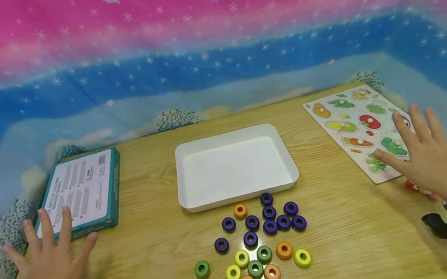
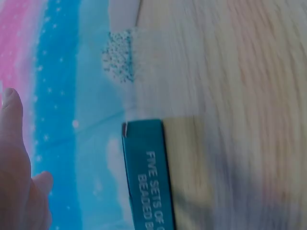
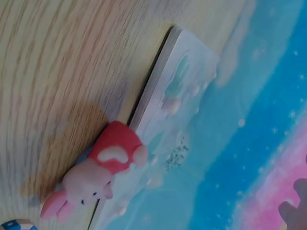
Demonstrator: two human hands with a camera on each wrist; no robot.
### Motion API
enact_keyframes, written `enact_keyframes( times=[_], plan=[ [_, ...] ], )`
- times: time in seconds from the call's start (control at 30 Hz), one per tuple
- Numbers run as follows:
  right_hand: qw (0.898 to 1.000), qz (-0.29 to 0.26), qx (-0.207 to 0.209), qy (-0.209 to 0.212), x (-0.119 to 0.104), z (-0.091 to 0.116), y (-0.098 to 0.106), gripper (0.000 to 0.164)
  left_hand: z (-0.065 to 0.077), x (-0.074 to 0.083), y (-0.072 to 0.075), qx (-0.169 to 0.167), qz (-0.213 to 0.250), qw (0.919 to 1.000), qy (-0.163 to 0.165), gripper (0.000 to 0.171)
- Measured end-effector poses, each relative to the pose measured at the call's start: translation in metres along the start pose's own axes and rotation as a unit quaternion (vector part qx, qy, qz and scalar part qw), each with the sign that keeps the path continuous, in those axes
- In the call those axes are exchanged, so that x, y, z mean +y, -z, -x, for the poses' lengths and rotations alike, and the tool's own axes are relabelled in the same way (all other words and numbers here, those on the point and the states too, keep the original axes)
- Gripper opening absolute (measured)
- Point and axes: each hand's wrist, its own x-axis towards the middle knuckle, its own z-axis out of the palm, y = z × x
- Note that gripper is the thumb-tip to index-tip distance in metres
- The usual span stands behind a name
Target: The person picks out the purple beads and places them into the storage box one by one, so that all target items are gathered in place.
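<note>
Head view: my left hand (image 1: 48,265) and right hand (image 1: 436,161) spread out, holding nothing, near the teal cardboard box (image 1: 81,189) at nine o'clock and flat white vegetable board (image 1: 354,131) at three. I seem between steps; grabbing needs curled fingers.

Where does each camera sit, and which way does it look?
Head: sits on the person's head, looks forward and down at the white tray and beads; the left grip and right grip show.
Left wrist: sits there, looks past the teal box to the patterned cloth; part of the left grip shows.
Right wrist: sits there, looks past the pink toy to the puzzle board; a dim shape may be the right grip.
Head and left wrist share the teal box; head and right wrist, the puzzle board.
</note>
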Motion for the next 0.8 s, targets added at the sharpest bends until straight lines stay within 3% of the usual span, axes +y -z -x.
enact_keyframes(
  times=[0.27,0.37,0.43,0.5,0.6,0.7,0.8],
  plan=[
    [0.997,-0.034,0.011,0.061,-0.019,-0.001,-0.004,0.086,-0.018,0.026,-0.004,0.034,0.024,0.9976,-0.056,0.075],
    [0.996,-0.038,0.015,0.085,-0.031,-0.002,-0.006,0.086,-0.028,0.042,-0.009,0.048,0.073,0.9914,-0.097,0.071],
    [0.994,-0.043,0.022,0.103,-0.041,-0.003,-0.008,0.087,-0.035,0.053,-0.013,0.035,0.128,0.9839,-0.120,0.068],
    [0.991,-0.058,0.027,0.120,-0.051,-0.003,-0.008,0.088,-0.041,0.065,-0.018,0.006,0.194,0.9722,-0.131,0.065],
    [0.984,-0.099,0.021,0.145,-0.067,-0.003,-0.008,0.091,-0.050,0.081,-0.026,-0.048,0.281,0.9483,-0.138,0.062],
    [0.976,-0.151,0.002,0.157,-0.083,0.000,-0.009,0.090,-0.059,0.095,-0.033,-0.083,0.348,0.9219,-0.148,0.061],
    [0.967,-0.191,-0.010,0.166,-0.096,0.006,-0.014,0.085,-0.066,0.106,-0.041,-0.113,0.416,0.8901,-0.149,0.061]
  ],
)
